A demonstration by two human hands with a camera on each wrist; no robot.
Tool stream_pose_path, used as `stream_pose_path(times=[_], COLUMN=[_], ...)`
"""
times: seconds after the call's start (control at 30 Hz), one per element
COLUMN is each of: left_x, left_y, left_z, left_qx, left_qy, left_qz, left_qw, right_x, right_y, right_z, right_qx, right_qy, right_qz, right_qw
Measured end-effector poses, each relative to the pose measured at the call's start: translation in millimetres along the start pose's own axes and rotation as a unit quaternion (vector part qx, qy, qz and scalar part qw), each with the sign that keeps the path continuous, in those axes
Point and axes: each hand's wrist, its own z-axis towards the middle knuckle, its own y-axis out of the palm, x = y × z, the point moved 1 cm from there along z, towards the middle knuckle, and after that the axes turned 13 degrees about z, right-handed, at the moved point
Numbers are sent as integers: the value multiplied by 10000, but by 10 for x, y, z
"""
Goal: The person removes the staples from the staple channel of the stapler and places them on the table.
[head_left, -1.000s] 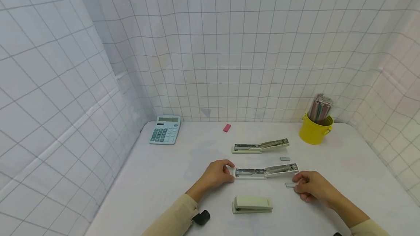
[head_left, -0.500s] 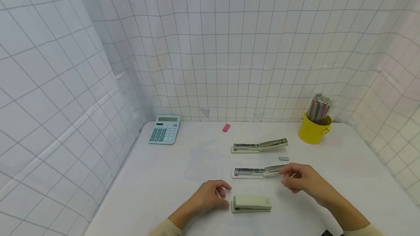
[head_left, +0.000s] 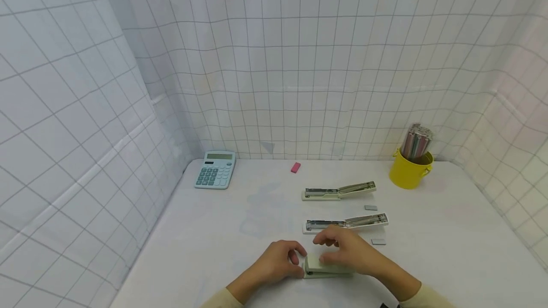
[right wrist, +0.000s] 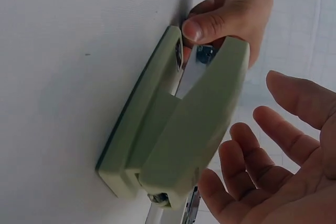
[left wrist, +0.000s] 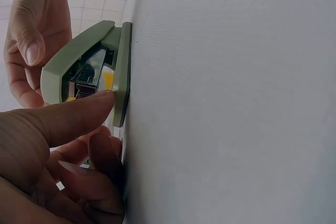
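Observation:
A pale green stapler point(head_left: 314, 264) with its top arm down stands on the white table nearest the person. My left hand point(head_left: 278, 263) is at its front end, thumb and fingers pinching the base; the left wrist view shows the thumb point(left wrist: 84, 116) on the base's edge. Just over the stapler's top hovers my right hand point(head_left: 348, 251), fingers loosely bent and holding nothing. In the right wrist view its fingers point(right wrist: 247, 156) are spread beside the top arm. Beyond lies a white stapler point(head_left: 325, 225), folded open, partly covered by the right hand. A grey staple strip point(head_left: 378, 241) lies beside it.
Farther back is another pale green stapler point(head_left: 323, 194), folded open, with a second staple strip point(head_left: 370, 207) near it. A pink eraser-like block point(head_left: 296, 168), a blue calculator point(head_left: 216, 170) and a yellow bucket point(head_left: 406, 172) of pencil-like sticks stand along the back.
My left hand has left the white stapler and come nearer to the closed green one. My right hand let go of the staple strip and moved left over the green stapler.

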Motion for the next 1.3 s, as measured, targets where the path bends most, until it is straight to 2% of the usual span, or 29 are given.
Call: stream_pose_path(times=[0.27, 0.47, 0.6, 0.73, 0.9, 1.3], left_x=[35, 64, 73, 70, 62, 112], left_y=[20, 23, 24, 32, 44, 31], left_z=[19, 12, 8, 14, 26, 3], left_qx=[-5, -142, -88, -17, -4, 47], left_qy=[177, 87, 174, 250, 238, 224], left_qz=[-25, -20, 88, 209, 368, 603], left_qw=[9998, 9999, 9998, 9995, 9990, 9979], right_x=[42, 14, 11, 8, -17, -76], right_y=[131, 203, 259, 311, 370, 372], right_z=[45, 49, 65, 97, 123, 98], right_qx=[-237, -426, -502, -448, -351, -188], right_qy=[-360, -229, -348, -422, -326, -243], right_qz=[-301, -116, -309, -626, -913, -1063], right_qw=[9986, 9988, 9977, 9961, 9947, 9939])
